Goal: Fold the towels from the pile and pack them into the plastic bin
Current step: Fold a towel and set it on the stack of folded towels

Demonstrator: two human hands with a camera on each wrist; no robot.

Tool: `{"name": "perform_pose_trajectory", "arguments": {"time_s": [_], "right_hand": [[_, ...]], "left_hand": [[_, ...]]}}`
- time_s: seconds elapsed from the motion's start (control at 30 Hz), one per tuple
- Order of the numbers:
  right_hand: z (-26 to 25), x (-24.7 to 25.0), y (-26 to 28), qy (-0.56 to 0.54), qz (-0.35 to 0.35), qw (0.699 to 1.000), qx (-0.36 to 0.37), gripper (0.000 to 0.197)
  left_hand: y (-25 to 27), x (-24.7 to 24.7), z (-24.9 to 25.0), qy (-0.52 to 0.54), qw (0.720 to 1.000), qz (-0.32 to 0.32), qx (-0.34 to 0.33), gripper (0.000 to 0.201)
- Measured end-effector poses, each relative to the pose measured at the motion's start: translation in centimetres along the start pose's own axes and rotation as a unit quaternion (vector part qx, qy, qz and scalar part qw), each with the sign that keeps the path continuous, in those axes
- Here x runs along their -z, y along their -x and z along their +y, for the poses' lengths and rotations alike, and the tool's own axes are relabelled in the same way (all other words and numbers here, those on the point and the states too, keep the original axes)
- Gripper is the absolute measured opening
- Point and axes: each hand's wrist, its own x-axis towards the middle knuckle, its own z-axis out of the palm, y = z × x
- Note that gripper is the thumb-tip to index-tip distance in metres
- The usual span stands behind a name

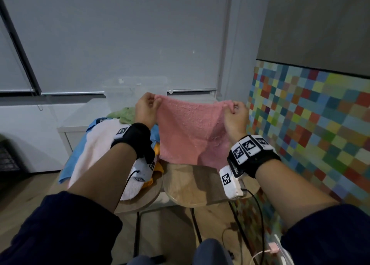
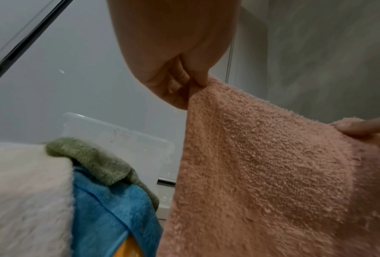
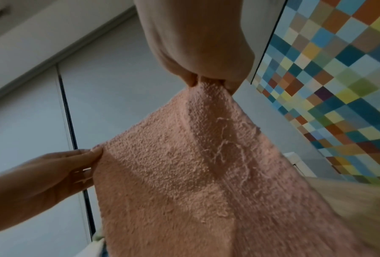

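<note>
One pink towel (image 1: pixel 190 132) held up, spread between two hands. Left hand (image 1: pixel 145 108) pinching top left corner, fingers curled; right hand (image 1: pixel 236 114) pinching top right corner likewise. Pile (image 1: pixel 104 144) at left: white, blue, green, orange towels, four colours visible. One clear plastic bin (image 1: pixel 128 90) behind, on white cabinet (image 1: pixel 80 116). Two round wooden tabletops (image 1: pixel 192 186) below. Grey blinds (image 1: pixel 120 34) behind; multicoloured tiled wall (image 1: pixel 312 116) at right. Cables (image 1: pixel 258 220) on floor.
</note>
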Motion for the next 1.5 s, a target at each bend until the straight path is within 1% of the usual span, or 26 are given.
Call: {"name": "perform_pose_trajectory", "arguments": {"time_s": [0.1,0.23,0.33,0.4,0.47,0.57,0.67,0.7,0.73,0.77,0.8,0.83,0.87,0.9,0.97,1.0,1.07,1.13,1.23,1.3,1.33,1.37,1.4,1.43,1.47,1.5], "right_hand": [[0.8,0.6,-0.2,0.030,-0.007,0.999,0.011,0.018],[1.8,0.7,-1.6,0.068,-0.005,0.998,-0.013,0.031],[2.2,-0.6,-2.6,0.074,-0.043,0.996,-0.021,0.017],[2.0,-1.4,-3.4,0.085,-0.050,0.995,-0.012,0.008],[1.0,-1.9,-4.5,0.067,-0.034,0.997,-0.005,0.007],[-1.1,-1.6,-6.0,0.025,0.017,1.000,-0.001,0.006],[-1.9,-0.1,-5.7,-0.019,0.063,0.998,-0.022,0.016],[-1.4,0.5,-5.0,-0.014,0.071,0.997,-0.040,0.022],[-0.9,1.2,-4.0,0.003,0.069,0.996,-0.061,0.026],[0.2,1.8,-2.8,0.034,0.058,0.994,-0.089,0.025],[1.7,2.5,-1.7,0.078,0.035,0.989,-0.123,0.018],[3.1,3.2,-0.3,0.126,-0.002,0.979,-0.163,0.011],[5.0,3.9,1.0,0.168,-0.049,0.964,-0.202,0.016],[6.8,4.5,2.2,0.208,-0.100,0.946,-0.229,0.027],[9.5,5.8,4.2,0.281,-0.190,0.910,-0.240,0.036],[10.4,6.3,5.0,0.311,-0.206,0.898,-0.235,0.037],[10.7,7.2,5.8,0.334,-0.210,0.889,-0.233,0.039],[10.5,7.5,6.0,0.358,-0.221,0.879,-0.226,0.043],[9.1,7.3,5.6,0.386,-0.248,0.860,-0.224,0.041],[8.8,7.0,5.2,0.427,-0.273,0.830,-0.231,0.027],[8.4,6.8,5.2,0.446,-0.287,0.815,-0.234,0.015],[8.4,6.6,5.2,0.463,-0.304,0.796,-0.245,0.012],[8.3,6.3,5.0,0.472,-0.322,0.782,-0.250,0.016],[8.3,6.1,4.8,0.474,-0.337,0.773,-0.252,0.017],[8.3,5.8,4.7,0.466,-0.345,0.776,-0.248,0.014],[8.5,5.6,4.5,0.452,-0.342,0.785,-0.248,0.012]], "left_hand": [[0.4,-0.8,-0.6,0.025,0.999,0.011,0.021,0.011],[-0.1,-1.6,-1.9,0.039,0.998,-0.003,0.050,0.012],[-0.7,-2.2,-2.1,0.065,0.997,0.009,0.047,0.008],[-1.3,-2.6,-1.8,0.069,0.997,0.012,0.041,0.009],[-1.9,-2.7,-1.1,0.070,0.997,0.025,0.032,0.015],[-3.3,-2.7,0.0,0.087,0.995,0.050,0.006,0.017],[-2.8,-2.9,1.2,0.130,0.991,0.031,-0.008,0.009],[-2.1,-3.2,1.2,0.127,0.992,0.017,0.000,0.011],[-1.0,-3.5,0.4,0.115,0.993,-0.004,0.016,0.021],[0.5,-3.8,-0.5,0.101,0.994,-0.037,0.032,0.027],[2.1,-4.2,-1.8,0.078,0.992,-0.086,0.049,0.027],[3.9,-4.4,-3.4,0.043,0.986,-0.144,0.065,0.021],[5.6,-4.4,-4.7,0.003,0.976,-0.202,0.084,0.015],[7.2,-4.3,-6.1,-0.036,0.961,-0.252,0.112,0.013],[9.7,-4.2,-8.5,-0.096,0.924,-0.333,0.159,0.021],[10.5,-4.2,-9.4,-0.124,0.908,-0.357,0.181,0.026],[11.4,-4.3,-9.5,-0.160,0.882,-0.385,0.220,0.024],[11.4,-4.6,-8.3,-0.161,0.865,-0.411,0.238,0.019],[10.0,-5.3,-6.4,-0.158,0.867,-0.398,0.254,0.024],[9.0,-5.8,-6.3,-0.181,0.875,-0.389,0.225,0.027],[8.8,-5.9,-6.2,-0.187,0.878,-0.380,0.223,0.022],[8.7,-6.1,-6.0,-0.194,0.880,-0.377,0.214,0.015],[8.7,-6.2,-5.8,-0.209,0.874,-0.375,0.229,0.013],[8.5,-6.7,-6.5,-0.221,0.875,-0.364,0.231,0.021],[8.8,-6.9,-6.7,-0.260,0.866,-0.375,0.206,0.030],[8.8,-7.3,-7.4,-0.306,0.854,-0.397,0.143,0.034]]}}
